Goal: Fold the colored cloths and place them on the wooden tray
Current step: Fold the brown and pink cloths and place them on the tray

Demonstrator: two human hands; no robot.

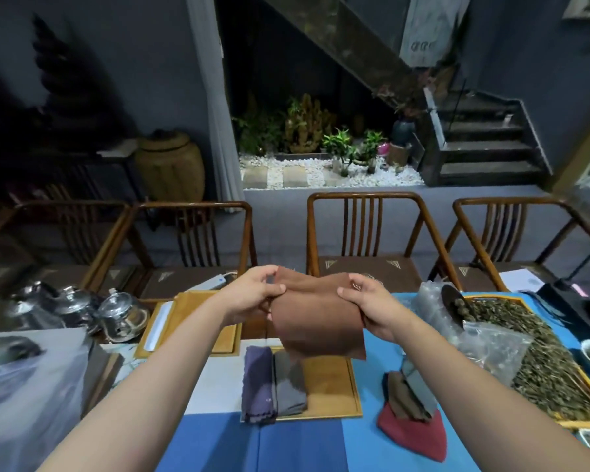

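A rust-brown cloth (315, 321) hangs in the air above the table, held at its upper corners by both hands. My left hand (252, 294) pinches its left edge and my right hand (372, 301) grips its right edge. Below it lies the wooden tray (331, 386), with a folded purple cloth (258, 386) and a folded grey cloth (290, 386) side by side on its left part. To the right of the tray, a heap of loose cloths sits on the blue table cover: a red cloth (413, 434) underneath, an olive-brown cloth (402, 396) and a grey-blue cloth (418, 383) on top.
A second wooden tray (191, 321) with a white dish lies further back on the left. Glass teapots (116, 315) stand at far left. A large tray of dried leaves (532, 356) and plastic bags fill the right side. Wooden chairs (372, 240) line the far edge.
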